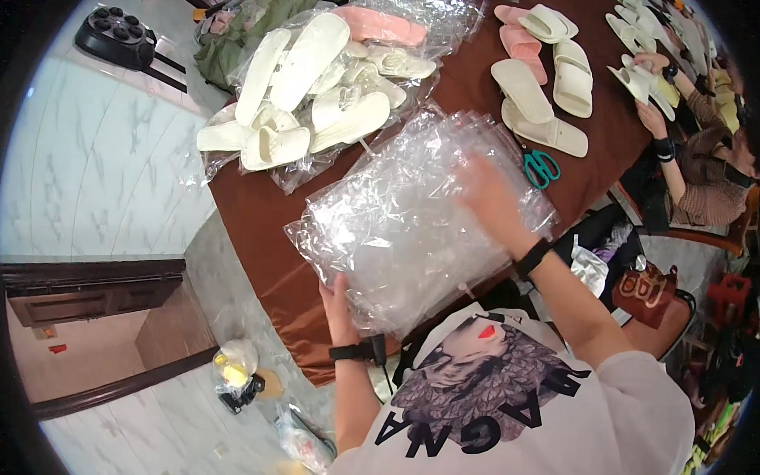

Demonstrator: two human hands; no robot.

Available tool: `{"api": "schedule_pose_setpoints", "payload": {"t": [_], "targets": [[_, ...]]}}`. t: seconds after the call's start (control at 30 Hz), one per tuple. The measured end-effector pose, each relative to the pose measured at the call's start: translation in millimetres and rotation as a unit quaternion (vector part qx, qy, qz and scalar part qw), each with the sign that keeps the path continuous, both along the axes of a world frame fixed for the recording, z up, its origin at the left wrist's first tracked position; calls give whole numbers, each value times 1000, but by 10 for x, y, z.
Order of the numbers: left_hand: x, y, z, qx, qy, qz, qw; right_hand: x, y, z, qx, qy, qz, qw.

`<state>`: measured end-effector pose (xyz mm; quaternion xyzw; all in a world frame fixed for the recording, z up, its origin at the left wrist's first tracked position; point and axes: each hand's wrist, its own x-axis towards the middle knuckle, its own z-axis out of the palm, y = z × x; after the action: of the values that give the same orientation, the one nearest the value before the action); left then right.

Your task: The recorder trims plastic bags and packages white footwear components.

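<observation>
A stack of clear plastic bags (397, 237) lies on the brown-covered table in front of me. My left hand (339, 306) is at its near left corner, the thumb against the plastic and the edge pinched; part of the fingers is hidden. Over the stack's right side is my right hand (486, 196), smeared by motion, so its fingers cannot be read. Just right of the bags lie teal-handled scissors (542, 168). Past the stack, a heap of cream slippers (311, 68) and a pink slipper (381, 25) rests on crinkled plastic.
More cream slippers (572, 78) and pink slippers (521, 47) lie farther right on the brown tablecloth (255, 250). At the right, a co-worker's hands (654, 119) hold a pale slipper (628, 78). A brown handbag (646, 293) sits beside the table. Bagged items (303, 441) are on the floor at left.
</observation>
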<state>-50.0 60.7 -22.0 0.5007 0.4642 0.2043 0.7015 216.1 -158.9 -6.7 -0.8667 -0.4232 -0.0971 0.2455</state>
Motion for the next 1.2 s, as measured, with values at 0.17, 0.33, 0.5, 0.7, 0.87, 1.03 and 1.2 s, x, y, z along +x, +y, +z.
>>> {"api": "schedule_pose_setpoints", "payload": {"t": [0.17,0.33,0.5,0.7,0.87,1.03,1.2], "targets": [[22,-4,120,-76,-32,-39,996,688,-504,-259,-19,368,-150,918],[250,-207,250,-101,-69,-64,990,842,-876,-690,20,163,-89,982],[282,-171,22,-83,-21,-61,994,1146,-1014,-645,-67,17,-152,986],[258,-210,-142,-95,3,-114,989,1741,-954,-549,-77,86,-165,980],[262,-264,-187,-133,3,-127,983,1710,-188,243,95,7,-50,994],[312,-234,-200,-123,35,-147,981,1687,1031,133,77,-41,255,963],[260,-308,-466,84,18,-30,996,1482,1255,5,-355,177,300,867]]}}
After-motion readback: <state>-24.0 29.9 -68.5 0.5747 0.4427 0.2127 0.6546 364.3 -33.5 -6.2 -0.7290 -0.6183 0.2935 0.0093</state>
